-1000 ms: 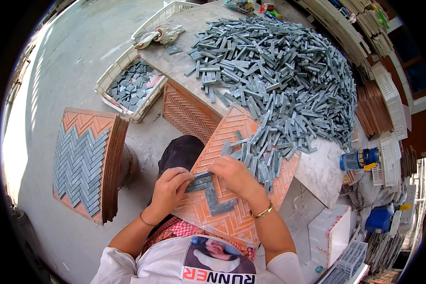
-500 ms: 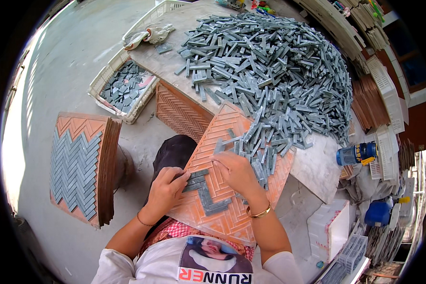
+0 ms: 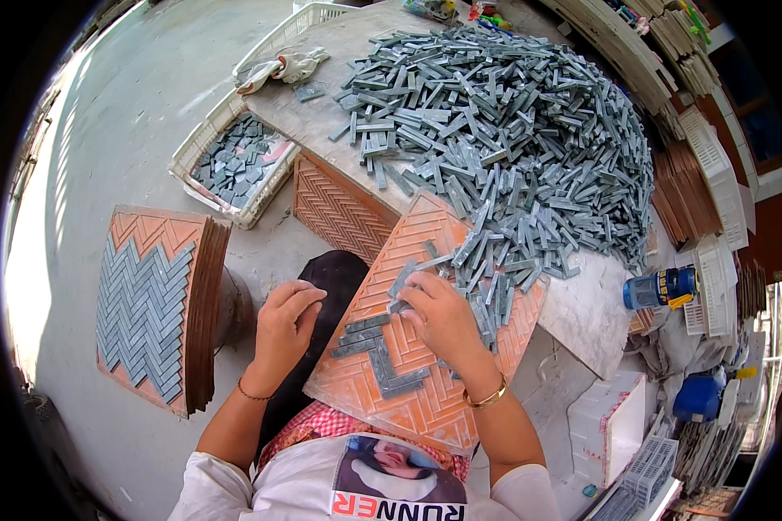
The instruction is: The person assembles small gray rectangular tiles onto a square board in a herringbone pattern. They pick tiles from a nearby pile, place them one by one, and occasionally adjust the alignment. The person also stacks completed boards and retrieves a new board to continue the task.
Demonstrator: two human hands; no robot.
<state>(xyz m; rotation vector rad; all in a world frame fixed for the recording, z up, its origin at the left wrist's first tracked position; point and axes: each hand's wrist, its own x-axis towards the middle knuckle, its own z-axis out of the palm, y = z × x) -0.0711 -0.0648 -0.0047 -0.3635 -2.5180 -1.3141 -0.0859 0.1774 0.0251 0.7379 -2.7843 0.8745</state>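
An orange herringbone-grooved board [image 3: 443, 408] lies slanted across my lap. Several dark grey stone strips [image 3: 382, 369] sit in its grooves, lying at angles to each other. Just off the board's left edge, above my dark trouser leg, my left hand [image 3: 285, 328] is raised with fingers loosely curled, a small gap at the thumb and nothing visible between them. Over the board's middle, my right hand [image 3: 439, 317] pinches a grey strip [image 3: 398, 306], partly hidden by the fingers. Loose strips [image 3: 491, 304] cover the board's far right part beside that hand.
A big heap of grey strips [image 3: 504, 139] covers the table [image 3: 595, 304]. At left stands a stack of boards [image 3: 148, 304], its top one filled with strips. Also around are a crate of tile pieces [image 3: 235, 165], a leaning board [image 3: 339, 208], gloves [image 3: 282, 69] and a blue bottle [image 3: 660, 286].
My left hand has drawn back leftward off the board, uncovering the strips it was touching. My right hand has shifted slightly, with a strip now showing at its fingertips.
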